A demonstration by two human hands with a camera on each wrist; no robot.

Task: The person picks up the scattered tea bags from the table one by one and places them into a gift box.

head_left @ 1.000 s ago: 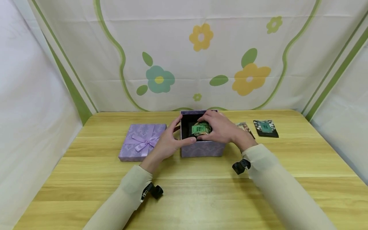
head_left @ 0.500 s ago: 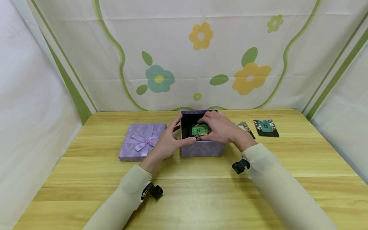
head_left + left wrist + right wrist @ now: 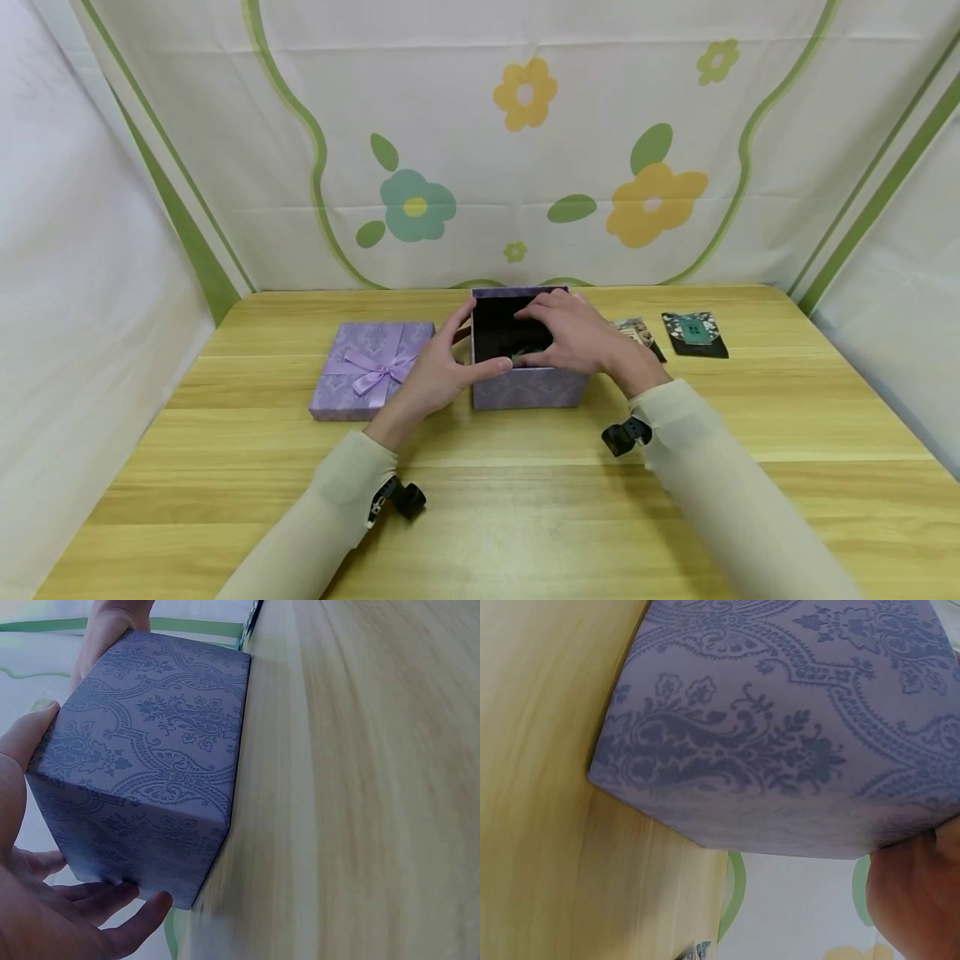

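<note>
Since half a second earlier, the small, glossy packet with a green label (image 3: pixel 529 349) had sunk deeper into the rectangular purple damask-patterned box (image 3: pixel 528 389); we now saw just a dark green sliver of it beside the right thumb. The right hand (image 3: pixel 573 333) had barely shifted: it arched over the box's right wall, thumb and fingers apart inside the opening, and we made out nothing pinched between them. The left hand (image 3: pixel 442 367) lay spread around the near left corner, its thumb along the front rim and its fingers against the left side.

The box stood upright on the pale yellow wood-grain tabletop (image 3: pixel 525 500), its interior black. To its left we saw the flat purple patterned lid (image 3: pixel 367 350) with a lilac ribbon bow (image 3: pixel 378 377), partly behind the left hand. To the right, a brown-and-beige printed packet (image 3: pixel 639 333) lay partly hidden by the right forearm, and farther right lay a black floral packet with a teal label (image 3: pixel 695 333).
</note>
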